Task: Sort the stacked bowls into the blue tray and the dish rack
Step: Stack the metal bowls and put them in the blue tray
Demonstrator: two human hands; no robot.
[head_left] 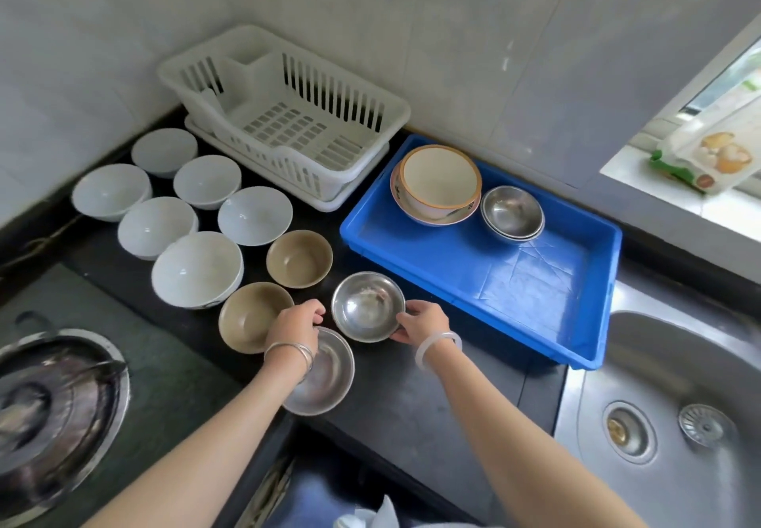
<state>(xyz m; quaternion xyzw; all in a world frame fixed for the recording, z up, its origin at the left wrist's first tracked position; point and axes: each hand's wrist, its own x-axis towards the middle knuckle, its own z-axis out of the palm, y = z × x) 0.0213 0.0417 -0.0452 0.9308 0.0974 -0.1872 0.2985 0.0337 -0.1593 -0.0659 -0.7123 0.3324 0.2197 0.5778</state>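
On the dark bench (412,383) at lower centre, a steel bowl (366,307) is pinched at its rim by the right grip (422,321), the left grip (294,321) is curled over a second bowl (329,375), hold unclear, and a lift rightward into the blue tray (514,280) seems called for.

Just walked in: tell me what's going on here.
A person is sorting bowls. The right hand grips one steel bowl beside the blue tray; the left hand holds a second steel bowl nearer the counter edge. The tray already holds cream ceramic bowls and nested steel bowls. By the dish rack wait white bowls and brown bowls.
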